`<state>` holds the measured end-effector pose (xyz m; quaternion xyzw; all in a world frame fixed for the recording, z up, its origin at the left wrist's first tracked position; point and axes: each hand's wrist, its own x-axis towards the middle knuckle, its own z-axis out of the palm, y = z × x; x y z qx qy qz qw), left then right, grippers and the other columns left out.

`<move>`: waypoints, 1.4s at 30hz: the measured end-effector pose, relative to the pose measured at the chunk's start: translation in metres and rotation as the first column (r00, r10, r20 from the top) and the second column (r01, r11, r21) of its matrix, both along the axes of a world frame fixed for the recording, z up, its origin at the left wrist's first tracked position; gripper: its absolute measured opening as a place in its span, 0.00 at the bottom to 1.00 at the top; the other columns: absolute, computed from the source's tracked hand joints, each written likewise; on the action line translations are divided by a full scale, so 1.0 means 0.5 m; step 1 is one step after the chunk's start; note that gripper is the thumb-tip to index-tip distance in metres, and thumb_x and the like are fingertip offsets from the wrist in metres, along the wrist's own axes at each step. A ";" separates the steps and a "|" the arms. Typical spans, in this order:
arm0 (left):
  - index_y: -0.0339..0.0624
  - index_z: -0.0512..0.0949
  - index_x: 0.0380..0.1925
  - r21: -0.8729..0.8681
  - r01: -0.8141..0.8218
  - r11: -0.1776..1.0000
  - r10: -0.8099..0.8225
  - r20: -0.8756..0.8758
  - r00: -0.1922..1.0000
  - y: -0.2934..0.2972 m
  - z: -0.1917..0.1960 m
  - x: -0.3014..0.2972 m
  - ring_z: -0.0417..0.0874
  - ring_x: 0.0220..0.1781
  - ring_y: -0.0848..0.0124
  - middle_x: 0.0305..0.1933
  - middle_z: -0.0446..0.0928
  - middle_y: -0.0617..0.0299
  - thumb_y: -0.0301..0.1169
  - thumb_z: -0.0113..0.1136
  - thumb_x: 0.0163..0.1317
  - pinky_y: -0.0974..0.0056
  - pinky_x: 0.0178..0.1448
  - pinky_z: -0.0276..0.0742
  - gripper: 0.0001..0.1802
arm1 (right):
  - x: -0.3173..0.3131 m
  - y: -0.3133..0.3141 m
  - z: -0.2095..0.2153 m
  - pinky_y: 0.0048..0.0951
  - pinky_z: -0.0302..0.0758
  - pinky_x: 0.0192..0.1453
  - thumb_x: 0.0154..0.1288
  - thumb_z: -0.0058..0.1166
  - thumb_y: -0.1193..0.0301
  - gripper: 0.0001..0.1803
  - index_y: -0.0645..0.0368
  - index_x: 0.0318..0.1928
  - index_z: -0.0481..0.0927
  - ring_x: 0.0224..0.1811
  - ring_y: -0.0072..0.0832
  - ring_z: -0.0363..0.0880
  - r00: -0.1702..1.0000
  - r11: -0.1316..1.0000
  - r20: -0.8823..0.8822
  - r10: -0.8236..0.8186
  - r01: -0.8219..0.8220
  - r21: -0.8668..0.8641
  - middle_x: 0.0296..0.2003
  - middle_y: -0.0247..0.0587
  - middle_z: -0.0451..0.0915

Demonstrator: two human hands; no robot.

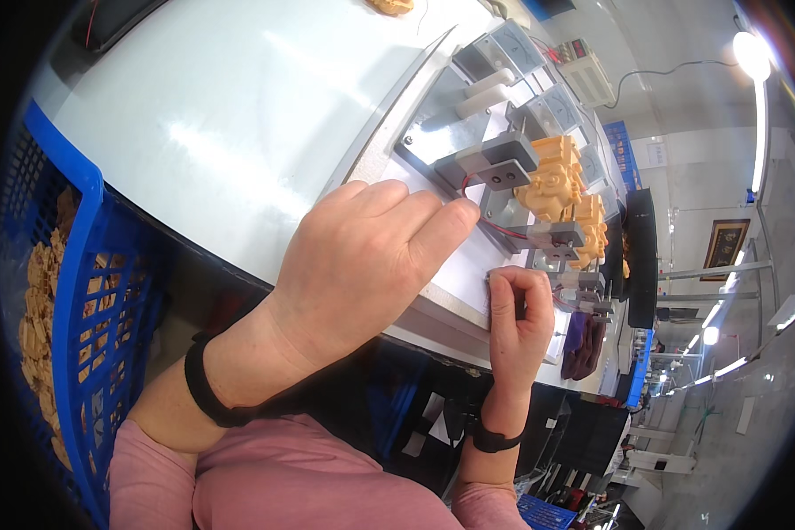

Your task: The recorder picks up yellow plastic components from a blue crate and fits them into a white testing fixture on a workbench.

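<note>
My left hand (371, 256) is closed over the near edge of a white bench fixture, its fingers curled away so that whatever they hold is hidden. Just beyond its knuckles stands a grey clamp block (495, 163) with a red wire (465, 185). My right hand (521, 322) is lower and to the right, thumb and fingertips pinched together beside the fixture's edge. Anything in that pinch is too small to make out. Past the clamps sit a yellow-orange moulded part (552, 181) and a similar moulded part (589, 234) behind it.
Dial meters (512, 49) line the fixture's back, near two white cylinders (488, 93). A power supply box (586, 72) stands farther off. At left, a blue basket (84, 177) holds many tan pieces (37, 327). A dark purple cloth (583, 344) lies right of the fixture.
</note>
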<state>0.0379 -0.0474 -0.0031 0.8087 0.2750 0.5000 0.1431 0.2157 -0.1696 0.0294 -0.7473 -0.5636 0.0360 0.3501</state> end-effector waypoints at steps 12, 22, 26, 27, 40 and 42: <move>0.49 0.82 0.45 -0.005 -0.003 1.000 0.003 -0.006 1.000 -0.001 0.005 0.000 0.76 0.29 0.64 0.25 0.74 0.66 0.22 0.66 0.55 0.59 0.34 0.73 0.17 | 0.001 0.001 -0.003 0.25 0.74 0.42 0.65 0.63 0.80 0.04 0.63 0.39 0.82 0.36 0.28 0.76 1.000 0.999 -0.020 0.015 -0.014 0.032 0.35 0.38 0.77; 0.49 0.82 0.45 0.005 -0.039 0.999 0.039 -0.003 0.999 -0.004 -0.003 0.004 0.78 0.30 0.63 0.27 0.77 0.64 0.23 0.67 0.55 0.58 0.35 0.75 0.17 | 0.003 -0.009 -0.018 0.24 0.75 0.45 0.64 0.67 0.78 0.13 0.61 0.48 0.80 0.38 0.23 0.76 0.975 0.991 -0.210 -0.076 0.098 0.095 0.36 0.34 0.78; 0.48 0.82 0.45 0.023 -0.037 0.999 0.038 -0.017 0.999 -0.004 0.004 0.005 0.80 0.32 0.60 0.30 0.79 0.62 0.23 0.67 0.55 0.58 0.37 0.77 0.16 | 0.010 -0.003 -0.023 0.25 0.74 0.50 0.64 0.66 0.78 0.23 0.60 0.58 0.74 0.42 0.22 0.75 0.968 0.935 -0.250 -0.032 0.117 0.334 0.42 0.35 0.77; 0.48 0.82 0.45 0.055 -0.024 0.998 0.026 -0.028 0.999 -0.004 0.011 0.002 0.80 0.32 0.60 0.30 0.79 0.62 0.23 0.67 0.55 0.58 0.37 0.77 0.16 | 0.011 -0.001 -0.020 0.26 0.74 0.53 0.65 0.66 0.78 0.25 0.60 0.60 0.72 0.44 0.23 0.74 0.956 0.917 -0.294 -0.015 0.130 0.377 0.45 0.37 0.76; 0.44 0.75 0.62 -0.069 0.410 0.909 -0.415 -0.072 0.907 0.031 0.264 0.027 0.76 0.42 0.73 0.43 0.74 0.61 0.28 0.63 0.67 0.69 0.46 0.75 0.24 | 0.009 0.024 -0.012 0.30 0.75 0.52 0.66 0.67 0.70 0.27 0.55 0.63 0.74 0.47 0.26 0.80 0.917 0.884 -0.371 0.144 0.049 0.465 0.46 0.40 0.81; 0.40 0.74 0.62 -0.064 0.332 0.941 -0.337 -0.265 0.903 0.063 0.278 0.102 0.83 0.53 0.52 0.52 0.80 0.45 0.37 0.65 0.65 0.55 0.58 0.79 0.27 | 0.012 0.019 -0.006 0.31 0.75 0.55 0.66 0.68 0.70 0.28 0.55 0.64 0.74 0.48 0.28 0.81 0.937 0.877 -0.281 0.207 -0.051 0.477 0.47 0.41 0.82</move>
